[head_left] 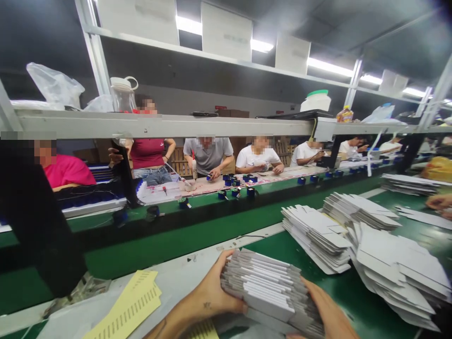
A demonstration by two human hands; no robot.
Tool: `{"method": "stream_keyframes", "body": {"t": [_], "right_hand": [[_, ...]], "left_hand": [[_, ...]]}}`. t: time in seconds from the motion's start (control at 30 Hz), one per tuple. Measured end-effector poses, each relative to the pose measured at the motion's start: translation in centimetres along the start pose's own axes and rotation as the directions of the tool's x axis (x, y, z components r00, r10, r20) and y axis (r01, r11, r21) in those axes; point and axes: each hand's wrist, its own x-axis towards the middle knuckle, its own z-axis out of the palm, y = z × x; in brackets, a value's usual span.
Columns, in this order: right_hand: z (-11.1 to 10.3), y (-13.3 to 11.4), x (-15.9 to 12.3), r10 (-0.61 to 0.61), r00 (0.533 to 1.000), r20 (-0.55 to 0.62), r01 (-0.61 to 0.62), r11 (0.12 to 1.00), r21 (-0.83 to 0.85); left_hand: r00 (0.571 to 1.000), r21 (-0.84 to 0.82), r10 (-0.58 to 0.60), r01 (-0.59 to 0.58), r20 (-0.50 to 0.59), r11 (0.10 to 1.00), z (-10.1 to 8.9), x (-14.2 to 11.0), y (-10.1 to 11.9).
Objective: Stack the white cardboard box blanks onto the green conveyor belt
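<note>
Between my two hands is a thick stack of flattened white cardboard boxes (268,282), its grey-edged folds facing up. My left hand (215,289) is closed around the stack's left side, with the thumb on the near face and the fingers behind. Against the right side presses my right hand (326,308), partly cut off by the bottom edge of the picture. Just to the right, more piles of flat white boxes (318,238) lie on the green work surface (268,249). Yellow printed sheets (130,306) lie to the left of my left forearm.
Beyond the work surface runs a green conveyor belt (141,256) carrying small blue-black parts (250,192). Several co-workers sit or stand behind it. A metal shelf (212,126) spans above, with a dark post (38,226) at left. Another person's hand (439,202) is at far right.
</note>
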Motion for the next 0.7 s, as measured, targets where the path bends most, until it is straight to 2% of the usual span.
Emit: {"method": "stream_keyframes", "body": {"t": [0.13,0.23,0.37,0.43,0.6,0.7], "right_hand": [[-0.3,-1.5,0.2,-0.028,1.0,0.001,0.028,0.999,0.026],[0.2,-2.8,0.3,-0.033,0.999,-0.027,0.036,0.99,0.135],[1.3,-4.4,0.2,-0.001,0.988,-0.152,0.036,0.973,0.228],[1.3,-4.8,0.1,0.022,0.987,-0.157,0.017,0.969,0.245],[-0.9,-4.6,0.8,-0.002,0.991,-0.133,0.034,0.97,0.239],[-2.5,-4.2,1.5,-0.027,0.999,-0.042,0.035,0.977,0.21]], "left_hand": [[0.998,-0.035,-0.051,0.049,-0.037,0.998,0.0,-0.6,-0.3],[0.996,-0.058,-0.09,0.089,-0.019,0.994,0.1,-0.5,-0.9],[0.999,-0.118,-0.051,0.05,-0.002,0.992,0.7,-0.1,-1.4],[1.0,-0.143,-0.026,0.026,0.003,0.989,1.0,-0.1,-1.1],[1.0,-0.114,-0.008,0.005,-0.02,0.993,1.8,-0.3,1.4],[0.999,-0.061,-0.034,0.032,-0.034,0.998,1.7,-0.4,1.8]]}}
